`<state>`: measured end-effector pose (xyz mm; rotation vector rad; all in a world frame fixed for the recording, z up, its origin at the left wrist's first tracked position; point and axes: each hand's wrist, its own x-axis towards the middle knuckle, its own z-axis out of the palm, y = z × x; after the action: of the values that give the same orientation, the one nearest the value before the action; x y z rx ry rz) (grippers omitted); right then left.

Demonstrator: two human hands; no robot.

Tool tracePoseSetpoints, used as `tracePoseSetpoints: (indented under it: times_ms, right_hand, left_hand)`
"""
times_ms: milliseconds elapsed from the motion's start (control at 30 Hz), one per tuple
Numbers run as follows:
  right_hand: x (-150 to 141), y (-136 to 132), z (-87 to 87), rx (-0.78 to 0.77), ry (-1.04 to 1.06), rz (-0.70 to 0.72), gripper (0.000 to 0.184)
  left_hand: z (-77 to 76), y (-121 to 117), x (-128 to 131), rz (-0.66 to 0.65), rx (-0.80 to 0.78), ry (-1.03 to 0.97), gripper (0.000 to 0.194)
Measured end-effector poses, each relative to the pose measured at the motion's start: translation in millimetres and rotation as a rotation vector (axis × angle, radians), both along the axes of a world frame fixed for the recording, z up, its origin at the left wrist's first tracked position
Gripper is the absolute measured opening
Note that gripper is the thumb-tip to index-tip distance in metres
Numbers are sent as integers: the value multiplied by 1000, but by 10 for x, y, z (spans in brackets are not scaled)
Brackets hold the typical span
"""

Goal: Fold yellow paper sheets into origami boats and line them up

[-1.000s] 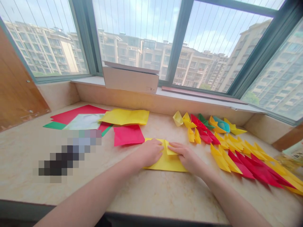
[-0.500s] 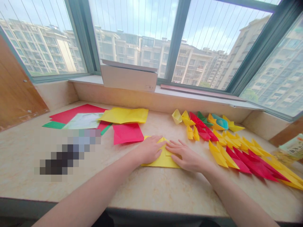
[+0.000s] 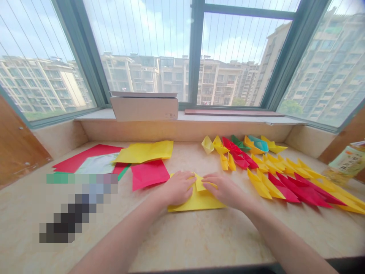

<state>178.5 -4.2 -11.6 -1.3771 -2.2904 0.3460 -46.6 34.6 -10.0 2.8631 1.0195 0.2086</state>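
Note:
A folded sheet of yellow paper (image 3: 196, 201) lies on the counter before me, with a small flap turned down at its top middle. My left hand (image 3: 179, 188) rests flat on the left part of the sheet, fingers stretched toward the fold. At the right side, my right hand (image 3: 224, 190) has its bent fingers and thumb at the edge of the flap, closed on the paper. The sheet's right corner is hidden under this hand.
Left of the sheet lie pink paper (image 3: 149, 175), yellow sheets (image 3: 145, 151) and red sheets (image 3: 85, 158). Several folded paper boats, among them a yellow one (image 3: 261, 184) and a red one (image 3: 302, 188), fill the right side. A white box (image 3: 144, 108) stands on the sill; a bottle (image 3: 348, 161) is far right.
The view has tilted up and shifted slightly. My right hand's fingers, spread over the paper before, have drawn together at the flap's right side. My left hand stays pressed on the sheet.

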Motion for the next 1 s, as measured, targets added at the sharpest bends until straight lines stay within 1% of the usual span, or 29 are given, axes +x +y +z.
tracePoseSetpoints:
  times_ms: [67,100,167,233,300,400,567,667,767,800,900,933,1000]
  right_hand:
    - [38,15,30,29,57,-175,36]
    - [61,25,33,32,70,-238,35]
    - [102,44,20,20,69,-276,29]
    - [128,51,-4,-7,63,-265,24]
    - [135,45,-22,-34,55,-266,25]
    - [130,28,-27,-70,40,-282,30]
    - [120,22,-38,-139,28,-258,46]
    - [103,28,-51,-166,43,-247,48]
    - [78,33,-39,-194,109,-258,50]
    - [69,32,-25,-192,132,-256,48]
    - [46,15,35,-152,162,-192,25]
    - [42,8,54,-134,173,-165,20]
    - [42,-1,80,-100,206,-131,17]
  left_hand:
    - [-6,3,-6,9,8,2,43]
    - [-12,4,-9,10,8,-2,45]
    - [-28,4,-14,10,8,-18,45]
    - [-46,2,-14,21,11,-46,44]
    - [-68,3,-11,41,11,-70,43]
    - [-113,21,-12,73,15,-102,42]
    - [-182,74,-27,124,14,-137,40]
    - [-204,96,-19,146,3,-127,41]
    - [-213,123,-1,206,5,-146,47]
    - [-210,134,2,229,13,-170,48]
    - [-167,159,-4,284,58,-288,50]
    - [-141,162,-10,296,74,-334,50]
    - [-79,153,-25,307,83,-418,47]
